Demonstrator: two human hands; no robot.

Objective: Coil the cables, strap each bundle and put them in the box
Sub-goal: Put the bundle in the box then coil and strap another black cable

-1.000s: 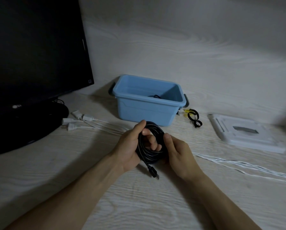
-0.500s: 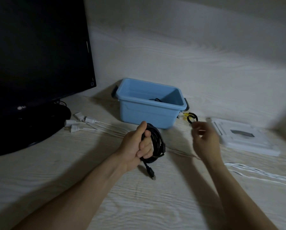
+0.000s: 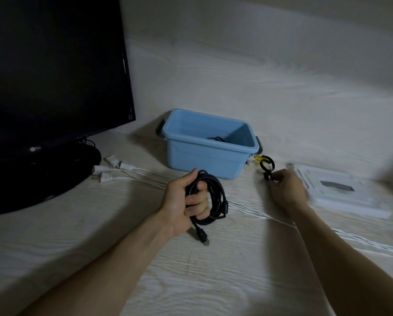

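Note:
My left hand [image 3: 185, 200] grips a coiled black cable [image 3: 216, 198] just above the desk, its plug [image 3: 202, 236] hanging down toward me. My right hand [image 3: 285, 190] is blurred and pinches a small black strap [image 3: 268, 176] at the right of the blue box [image 3: 191, 156]. A second black strap loop [image 3: 267, 164] with a yellow piece lies right behind it. The box stands open at the back of the desk with a dark cable [image 3: 217, 139] inside.
A black monitor [image 3: 52, 71] on its round stand fills the left. White power cables with plugs [image 3: 113, 169] run from the stand across the desk to the right edge. A white lid [image 3: 341, 192] lies flat at the right.
My right hand let go of the coil, moved right and back to the straps beside the box, and pinched one. My left hand kept hold of the coil.

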